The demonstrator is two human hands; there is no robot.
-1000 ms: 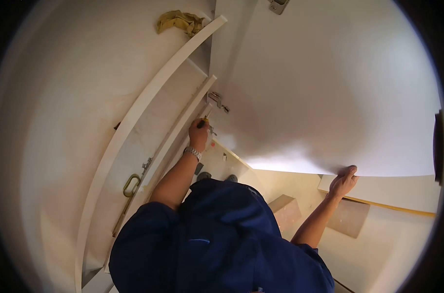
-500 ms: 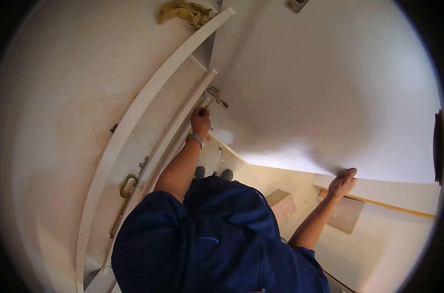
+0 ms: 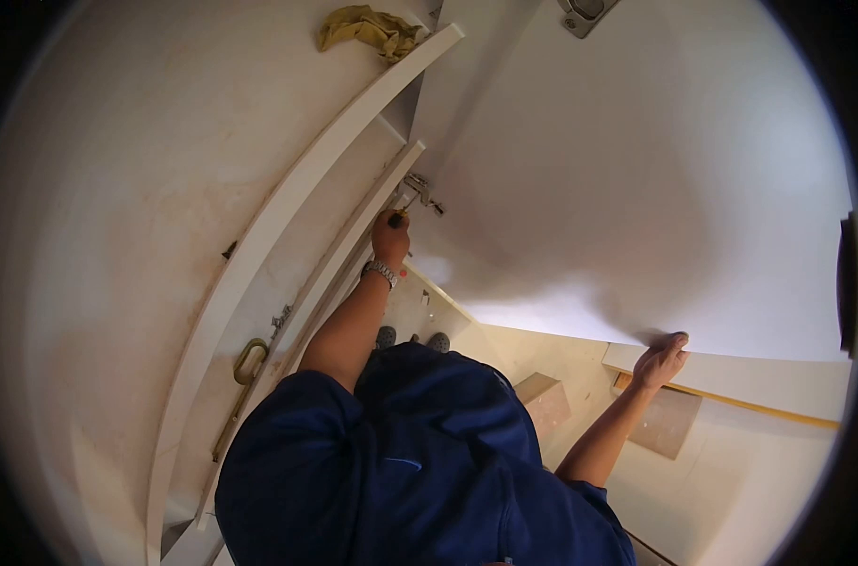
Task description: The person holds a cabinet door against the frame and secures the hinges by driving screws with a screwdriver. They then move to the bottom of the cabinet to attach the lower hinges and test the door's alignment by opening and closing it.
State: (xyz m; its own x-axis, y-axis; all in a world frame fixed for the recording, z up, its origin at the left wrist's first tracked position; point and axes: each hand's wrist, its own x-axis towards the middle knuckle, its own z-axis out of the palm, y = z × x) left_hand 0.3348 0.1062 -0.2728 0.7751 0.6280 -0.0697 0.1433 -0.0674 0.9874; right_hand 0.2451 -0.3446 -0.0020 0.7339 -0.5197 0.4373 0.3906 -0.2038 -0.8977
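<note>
My left hand (image 3: 389, 243) has its fingers closed around a screwdriver-like tool (image 3: 397, 221) with a dark handle and a bit of yellow; its thin shaft points up toward a metal hinge (image 3: 422, 191) at the left edge of the large white panel (image 3: 580, 189) in front of me; whether the tip touches the hinge, I cannot tell; a metal-link watch (image 3: 380, 273) circles my left wrist, close beside a long white rail (image 3: 346, 241). My right hand (image 3: 661, 360), well apart from the left, grips the panel's lower edge; how the fingers curl behind it is hidden from me; another metal fitting (image 3: 572, 26) sits high on the panel, at the top of my view. Farther left, a longer white rail (image 3: 248, 247) bends past me; a crumpled yellow-brown cloth (image 3: 368, 28) lies by its upper end; an oval brass-coloured loop (image 3: 240, 363) sits between the two rails; grey shoes (image 3: 386, 336) show below me; a box (image 3: 542, 401) stands to their right.
</note>
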